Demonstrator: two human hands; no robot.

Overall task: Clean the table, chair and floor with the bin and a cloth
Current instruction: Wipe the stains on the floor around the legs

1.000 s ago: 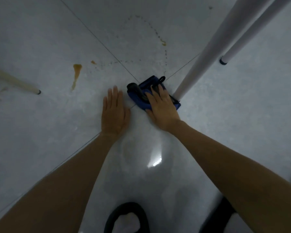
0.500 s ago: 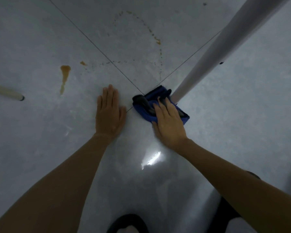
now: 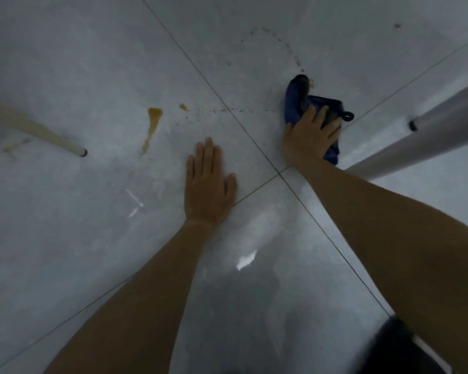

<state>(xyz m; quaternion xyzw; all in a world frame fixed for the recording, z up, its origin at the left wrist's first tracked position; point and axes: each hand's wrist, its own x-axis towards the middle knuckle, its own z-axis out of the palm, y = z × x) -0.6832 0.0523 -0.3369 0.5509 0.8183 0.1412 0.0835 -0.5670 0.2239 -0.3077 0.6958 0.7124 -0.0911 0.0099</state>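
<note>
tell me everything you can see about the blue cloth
The blue cloth is dark blue soft fabric, bunched and folded, with a small dark hanging loop at its right edge. It lies on the grey tiled floor beside a pale furniture leg. The right hand presses flat on it, its far end reaching a small orange stain.

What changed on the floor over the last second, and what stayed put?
The right hand pushed the blue cloth forward, away from the tile-joint crossing and up to the dotted arc of brown drips, still pressing it flat. The camera view also shifted. Unchanged: the left hand braced flat on the floor, and the brown streak unwiped.
</note>
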